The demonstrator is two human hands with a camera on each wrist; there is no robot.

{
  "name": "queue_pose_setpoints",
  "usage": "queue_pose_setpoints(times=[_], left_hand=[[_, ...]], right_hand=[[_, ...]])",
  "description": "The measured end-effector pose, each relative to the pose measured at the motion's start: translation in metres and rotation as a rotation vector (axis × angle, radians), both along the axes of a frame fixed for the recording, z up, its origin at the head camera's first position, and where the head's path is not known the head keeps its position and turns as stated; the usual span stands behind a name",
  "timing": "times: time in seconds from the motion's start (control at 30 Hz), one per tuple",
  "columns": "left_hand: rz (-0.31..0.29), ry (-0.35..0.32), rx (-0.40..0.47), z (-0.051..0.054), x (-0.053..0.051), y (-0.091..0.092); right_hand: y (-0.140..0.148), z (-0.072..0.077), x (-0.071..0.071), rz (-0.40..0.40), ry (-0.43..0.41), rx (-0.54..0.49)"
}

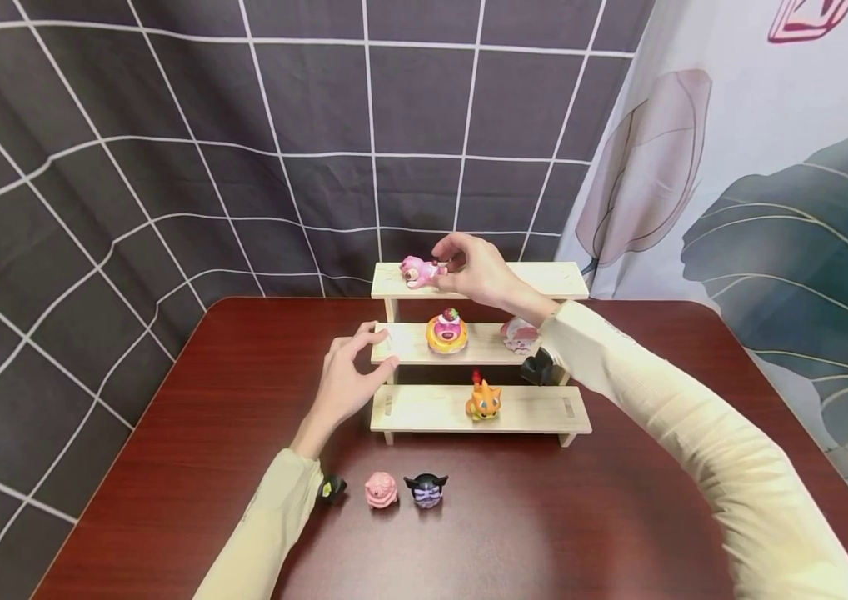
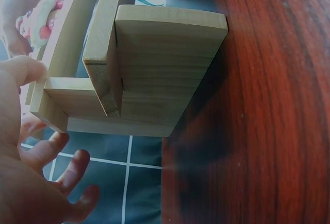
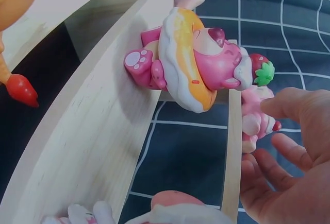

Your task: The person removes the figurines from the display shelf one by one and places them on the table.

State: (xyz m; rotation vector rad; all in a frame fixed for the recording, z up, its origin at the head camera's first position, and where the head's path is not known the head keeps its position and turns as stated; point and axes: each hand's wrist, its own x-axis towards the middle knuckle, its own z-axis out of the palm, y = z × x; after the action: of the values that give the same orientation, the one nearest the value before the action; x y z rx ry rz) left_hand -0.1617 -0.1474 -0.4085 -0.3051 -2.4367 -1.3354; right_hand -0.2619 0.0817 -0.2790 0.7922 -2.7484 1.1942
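Note:
On the top board of a three-tier wooden display stand (image 1: pixel 536 277), a pink bear figurine (image 1: pixel 416 272) lies on its side. My right hand (image 1: pixel 480 271) pinches its right end, the thumb and fingers curled about it in the right wrist view. My left hand (image 1: pixel 349 375) grips the left end of the middle board, thumb on one face and fingertip at the other edge in the left wrist view. Between the hands, a bear figurine in a doughnut ring (image 3: pixel 188 62) sits on the middle board. A pink-and-white figurine (image 1: pixel 517 335) beside it is partly hidden by my right sleeve.
An orange figurine with a red-tipped tail (image 1: pixel 484 402) stands on the bottom board. In front of the stand, a pink figurine (image 1: pixel 381 490) and a black-and-purple one (image 1: pixel 427 491) rest on the red-brown table (image 1: pixel 581 517). A dark grid curtain (image 1: pixel 319 100) hangs behind.

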Motion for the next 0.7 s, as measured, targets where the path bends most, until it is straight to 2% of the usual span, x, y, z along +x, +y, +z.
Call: queue_pose_setpoints(times=[0.4, 0.7], left_hand=[[-0.003, -0.025, 0.012, 0.0014, 0.0017, -0.0001], [-0.004, -0.016, 0.016, 0.001, 0.001, 0.0004]], right_hand=[[-0.0031, -0.0016, -0.0009, 0.015, -0.002, 0.004], [-0.0056, -0.0008, -0.002, 0.019, 0.011, 0.038]])
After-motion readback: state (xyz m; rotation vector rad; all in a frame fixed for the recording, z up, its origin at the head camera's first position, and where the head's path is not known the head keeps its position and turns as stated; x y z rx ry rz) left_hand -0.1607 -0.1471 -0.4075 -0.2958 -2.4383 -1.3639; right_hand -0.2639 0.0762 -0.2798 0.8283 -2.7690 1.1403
